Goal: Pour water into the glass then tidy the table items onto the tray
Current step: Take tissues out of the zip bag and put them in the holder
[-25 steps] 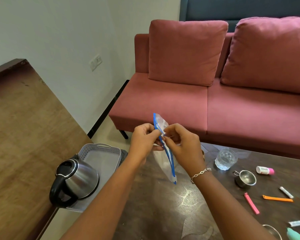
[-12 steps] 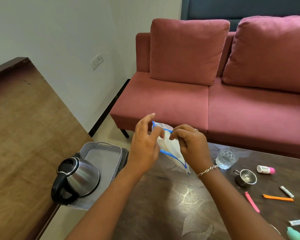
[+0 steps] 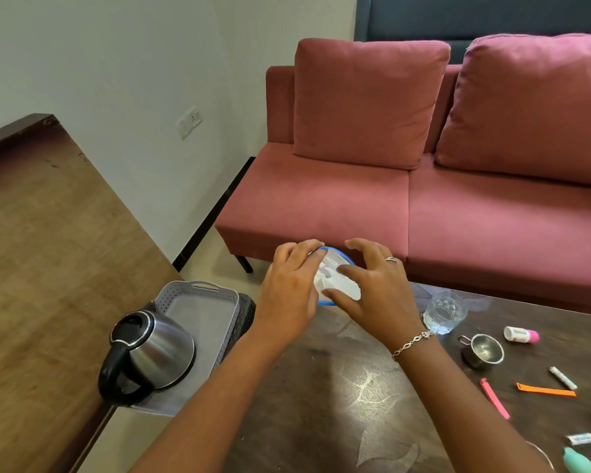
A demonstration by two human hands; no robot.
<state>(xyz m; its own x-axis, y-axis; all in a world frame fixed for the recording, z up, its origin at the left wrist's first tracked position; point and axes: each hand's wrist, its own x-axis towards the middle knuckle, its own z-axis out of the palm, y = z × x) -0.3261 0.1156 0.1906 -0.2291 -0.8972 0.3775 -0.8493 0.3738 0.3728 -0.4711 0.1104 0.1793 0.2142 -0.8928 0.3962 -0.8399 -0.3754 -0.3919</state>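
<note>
Beside dark table, kettle in tray; bag between left hand, right hand

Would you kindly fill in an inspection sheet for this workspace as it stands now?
Surface: dark coffee table, patterned top.
Job's things: glass, apparently holding water, on the table; grey tray to its left, steel kettle standing in it; clear zip bag held up.
Clutter: steel cup, pink-capped tube, pink clip, orange clip, white stick.
Hands: left hand and right hand both hold the bag's blue-rimmed mouth.
Cables: nothing seen.
Surroundings: red sofa, wall socket, wooden tabletop at left.
</note>
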